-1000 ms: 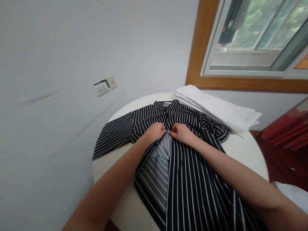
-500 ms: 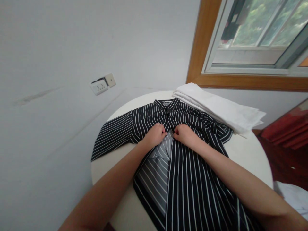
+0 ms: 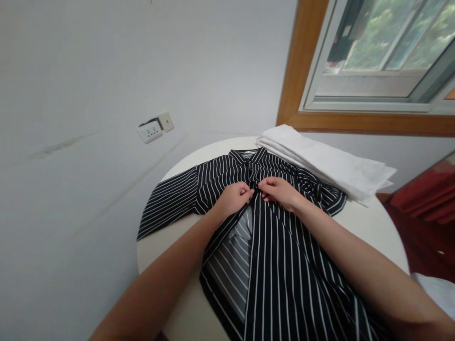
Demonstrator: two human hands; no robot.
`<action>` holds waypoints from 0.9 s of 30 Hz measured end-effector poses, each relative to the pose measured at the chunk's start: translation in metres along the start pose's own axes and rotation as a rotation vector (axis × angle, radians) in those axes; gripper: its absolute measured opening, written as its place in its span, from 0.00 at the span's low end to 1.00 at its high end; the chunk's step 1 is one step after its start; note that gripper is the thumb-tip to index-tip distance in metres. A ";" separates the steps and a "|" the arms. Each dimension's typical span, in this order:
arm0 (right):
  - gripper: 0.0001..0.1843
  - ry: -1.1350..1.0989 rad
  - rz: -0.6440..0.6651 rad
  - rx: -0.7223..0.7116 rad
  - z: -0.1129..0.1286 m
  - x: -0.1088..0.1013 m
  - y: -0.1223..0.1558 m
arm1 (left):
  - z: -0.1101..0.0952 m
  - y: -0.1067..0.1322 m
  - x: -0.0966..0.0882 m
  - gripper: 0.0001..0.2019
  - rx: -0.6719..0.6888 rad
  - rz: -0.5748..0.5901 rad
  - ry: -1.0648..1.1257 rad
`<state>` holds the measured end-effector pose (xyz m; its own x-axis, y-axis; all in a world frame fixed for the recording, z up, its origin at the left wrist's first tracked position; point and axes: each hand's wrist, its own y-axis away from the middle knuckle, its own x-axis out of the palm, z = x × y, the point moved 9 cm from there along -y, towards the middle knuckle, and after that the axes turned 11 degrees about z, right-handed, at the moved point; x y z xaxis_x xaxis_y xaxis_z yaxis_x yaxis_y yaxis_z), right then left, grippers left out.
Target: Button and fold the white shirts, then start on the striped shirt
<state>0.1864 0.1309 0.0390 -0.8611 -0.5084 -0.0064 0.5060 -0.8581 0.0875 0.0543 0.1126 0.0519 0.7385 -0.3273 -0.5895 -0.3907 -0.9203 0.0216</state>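
A black shirt with white stripes [image 3: 284, 255] lies face up on a round white table [image 3: 377, 237], collar toward the wall. Its front is joined near the collar and parts lower down, showing the greyish inner side. My left hand [image 3: 236, 196] pinches one front edge at chest height. Close beside it, my right hand [image 3: 279, 192] pinches the opposite edge, the fingertips of both hands nearly meeting. Whatever small part sits between the fingertips is too small to make out. One sleeve stretches flat to the left; the other is bunched at the right.
Folded white cloth [image 3: 327, 158] rests at the table's back right, against the shirt. A wall socket [image 3: 150, 131] is on the wall behind. At the right are a wood-framed window [image 3: 359, 122], red fabric [image 3: 426, 194] and a white item [image 3: 437, 289] low down.
Both hands have drawn closer together, bringing the two front edges of the shirt to meet. The gap between them has narrowed at the top. The view has shifted slightly.
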 end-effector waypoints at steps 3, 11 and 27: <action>0.09 -0.074 -0.005 -0.013 -0.009 0.002 0.001 | 0.013 -0.004 0.016 0.09 -0.088 0.064 0.333; 0.13 -0.094 0.040 -0.066 -0.034 0.005 -0.004 | 0.032 -0.010 0.034 0.09 -0.157 0.131 0.655; 0.10 -0.105 0.181 -0.077 -0.031 0.007 -0.004 | 0.030 -0.010 0.032 0.09 -0.174 0.122 0.609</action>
<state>0.1800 0.1285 0.0075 -0.7540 -0.6482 0.1066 0.6520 -0.7582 0.0010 0.0649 0.1180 0.0086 0.8941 -0.4477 -0.0117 -0.4344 -0.8733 0.2207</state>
